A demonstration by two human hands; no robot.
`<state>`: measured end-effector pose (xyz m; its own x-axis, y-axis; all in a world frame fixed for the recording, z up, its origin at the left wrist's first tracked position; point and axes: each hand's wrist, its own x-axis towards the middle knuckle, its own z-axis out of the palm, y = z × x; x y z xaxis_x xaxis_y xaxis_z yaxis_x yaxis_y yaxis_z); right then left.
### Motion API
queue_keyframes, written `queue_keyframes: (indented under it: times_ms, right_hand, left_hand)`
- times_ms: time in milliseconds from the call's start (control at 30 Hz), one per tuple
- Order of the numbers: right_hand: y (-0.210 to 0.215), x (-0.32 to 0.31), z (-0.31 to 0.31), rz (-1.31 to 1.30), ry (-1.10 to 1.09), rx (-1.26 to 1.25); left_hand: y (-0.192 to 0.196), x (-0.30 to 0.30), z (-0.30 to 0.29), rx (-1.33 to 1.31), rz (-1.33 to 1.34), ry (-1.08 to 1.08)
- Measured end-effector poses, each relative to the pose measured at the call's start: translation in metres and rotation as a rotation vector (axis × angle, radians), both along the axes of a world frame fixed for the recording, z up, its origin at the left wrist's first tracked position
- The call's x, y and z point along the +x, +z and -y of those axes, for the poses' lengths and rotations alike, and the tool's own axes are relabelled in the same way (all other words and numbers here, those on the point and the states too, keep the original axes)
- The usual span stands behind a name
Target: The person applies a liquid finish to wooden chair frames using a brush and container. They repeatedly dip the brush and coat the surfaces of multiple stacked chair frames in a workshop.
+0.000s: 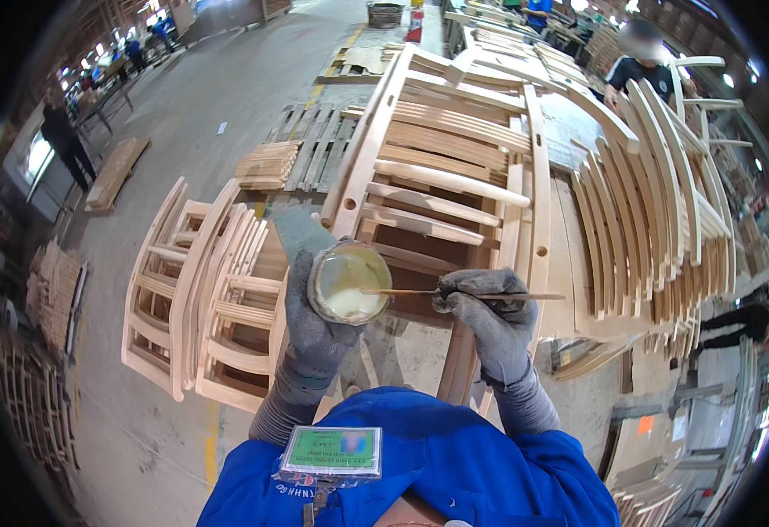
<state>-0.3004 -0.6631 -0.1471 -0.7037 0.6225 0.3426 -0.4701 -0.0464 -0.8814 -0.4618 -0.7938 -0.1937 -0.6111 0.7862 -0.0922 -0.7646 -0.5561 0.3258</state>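
Note:
My left hand (312, 321), in a grey glove, is closed round a small round pot (317, 303) with a crusted rim. Inside is a pale cream liquid (342, 290), perhaps glue. A grey-green flat sheet (301, 232) juts out beyond the fingers; whether they hold it too is unclear. My right hand (493, 321), gloved as well, pinches a thin wooden stick (529, 297), whose left end dips into the pot. Just past both hands, pale wooden chair-like frames (442, 198) with slats lie stacked.
Slatted wooden frames (178, 290) stand on the floor at left. Curved wooden parts (639, 211) are stacked at right, with a co-worker (644, 75) behind them. A pallet (314, 145) lies farther off, and another person (66, 136) stands at far left.

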Motion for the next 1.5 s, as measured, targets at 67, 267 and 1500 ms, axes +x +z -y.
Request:
queue_keyframes:
  times_ms: [67, 267, 1500]
  right_hand:
    - [0.0, 0.006, 0.0, 0.031, -0.009, -0.006]
    - [0.003, 0.017, 0.001, 0.007, 0.018, 0.043]
    - [0.001, -0.005, -0.01, -0.035, 0.055, -0.103]
  left_hand:
    - [0.004, 0.005, 0.004, 0.048, -0.065, -0.046]
    - [-0.013, 0.011, 0.013, -0.206, -0.305, 0.104]
    - [0.007, 0.007, -0.008, -0.175, -0.972, 0.574]
